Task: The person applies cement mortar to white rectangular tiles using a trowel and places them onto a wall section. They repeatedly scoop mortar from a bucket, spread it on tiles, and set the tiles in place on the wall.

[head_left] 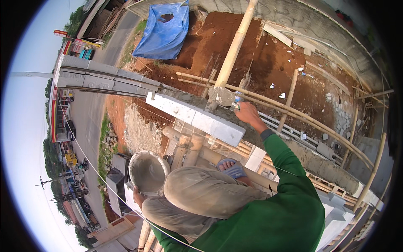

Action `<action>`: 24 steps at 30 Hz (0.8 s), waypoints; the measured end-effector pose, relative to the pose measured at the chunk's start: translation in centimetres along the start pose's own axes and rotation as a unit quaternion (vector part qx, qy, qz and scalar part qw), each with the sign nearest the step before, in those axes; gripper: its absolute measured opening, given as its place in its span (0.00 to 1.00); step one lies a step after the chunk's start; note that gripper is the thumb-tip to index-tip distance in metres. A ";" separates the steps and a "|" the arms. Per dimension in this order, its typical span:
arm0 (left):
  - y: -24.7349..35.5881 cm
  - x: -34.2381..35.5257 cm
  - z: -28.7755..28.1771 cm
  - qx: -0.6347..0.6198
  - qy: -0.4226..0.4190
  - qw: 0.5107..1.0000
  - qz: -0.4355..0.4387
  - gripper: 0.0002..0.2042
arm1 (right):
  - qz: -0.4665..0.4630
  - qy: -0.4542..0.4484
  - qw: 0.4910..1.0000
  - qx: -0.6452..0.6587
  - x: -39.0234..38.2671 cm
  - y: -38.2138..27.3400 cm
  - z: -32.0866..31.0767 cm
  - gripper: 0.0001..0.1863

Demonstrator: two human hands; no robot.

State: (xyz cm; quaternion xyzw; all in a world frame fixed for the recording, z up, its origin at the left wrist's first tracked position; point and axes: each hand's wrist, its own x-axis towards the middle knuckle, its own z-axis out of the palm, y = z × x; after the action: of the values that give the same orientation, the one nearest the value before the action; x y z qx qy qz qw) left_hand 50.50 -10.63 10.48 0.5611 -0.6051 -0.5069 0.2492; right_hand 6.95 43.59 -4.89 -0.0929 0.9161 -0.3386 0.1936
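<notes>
Currently, a trowel (224, 96) is gripped by the right hand (248, 114), a bucket (149, 171) by the left hand (137, 196). The wall's edge (189, 98) is left open.

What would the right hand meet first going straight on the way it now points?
Beyond the mortar-loaded trowel in the right hand, probably the thick bamboo pole, though depth is unclear.

Your bucket (132, 167), round and grey-crusted, faces mouth-up left of lower centre; your trowel (222, 96), its blade coated grey, points left above frame centre.
</notes>
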 end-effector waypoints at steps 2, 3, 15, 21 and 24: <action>-0.5 0.8 -0.4 -0.013 0.007 1.000 -0.015 0.29 | -0.014 0.025 1.000 0.004 0.1 -1.2 0.1 0.19; -0.9 1.3 -0.8 -0.024 0.008 1.000 -0.016 0.29 | -0.030 0.048 0.998 0.011 -0.1 -1.7 0.2 0.19; -5.2 5.3 -3.7 0.037 0.025 0.997 0.066 0.25 | 0.003 0.220 0.969 0.113 -3.9 3.1 2.6 0.22; -3.5 3.0 -2.0 0.379 -0.001 0.869 0.319 0.25 | 0.129 0.121 0.910 0.374 -8.0 5.8 1.4 0.21; -2.5 1.0 0.6 0.117 0.017 0.983 0.138 0.23 | 0.130 0.121 0.916 0.361 -9.6 5.2 0.2 0.20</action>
State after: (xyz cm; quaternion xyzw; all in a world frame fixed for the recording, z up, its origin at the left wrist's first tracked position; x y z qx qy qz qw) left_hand 50.81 -11.03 7.80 0.5060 -0.7274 -0.3842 0.2592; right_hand 15.53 50.29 -5.64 0.1445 0.7523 -0.6264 0.1443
